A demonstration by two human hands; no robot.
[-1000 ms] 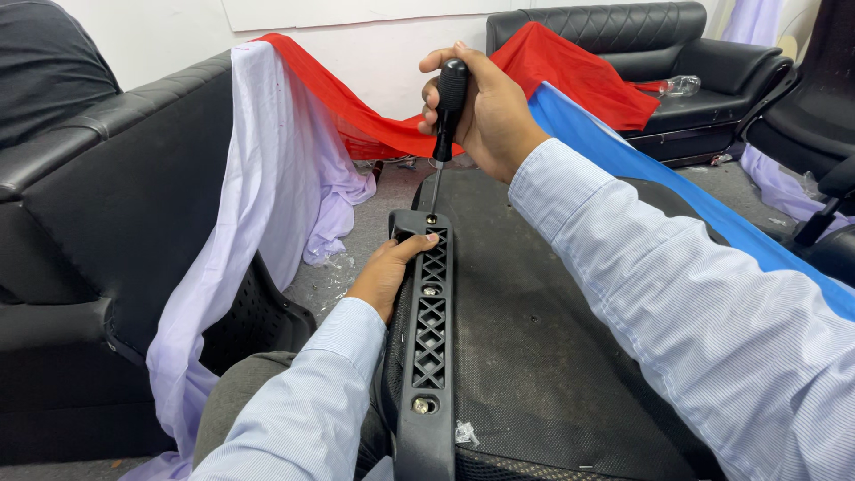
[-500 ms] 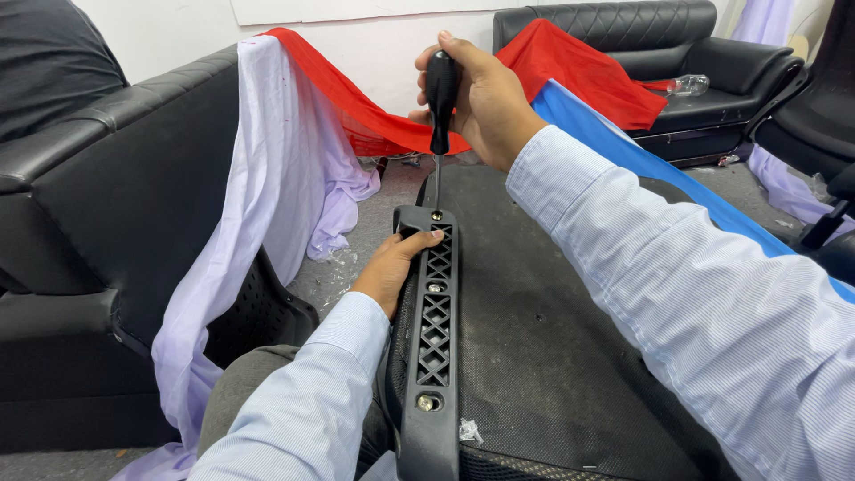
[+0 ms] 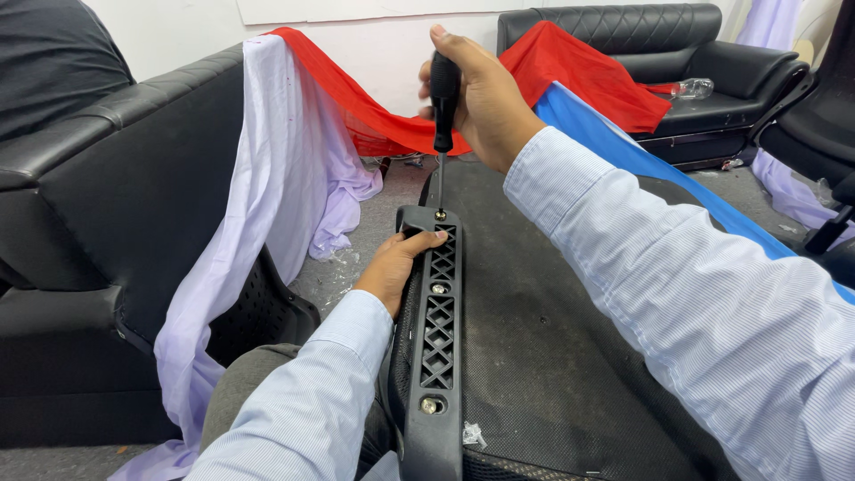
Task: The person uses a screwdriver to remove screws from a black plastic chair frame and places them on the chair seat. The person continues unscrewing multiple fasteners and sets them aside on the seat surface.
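A black sofa (image 3: pixel 116 205) draped in pale lilac cloth (image 3: pixel 267 178) stands at the left. The upturned black seat base (image 3: pixel 552 356) lies across the person's lap, and a long black slotted bracket (image 3: pixel 432 338) runs along its left edge. The left hand (image 3: pixel 392 267) grips the bracket's far end, fingers clenched over its side. The right hand (image 3: pixel 481 98) is wrapped tight around a black-handled screwdriver (image 3: pixel 443 98) — held upright, its tip on the screw (image 3: pixel 440 215) at the bracket's far end, just beyond the left grip.
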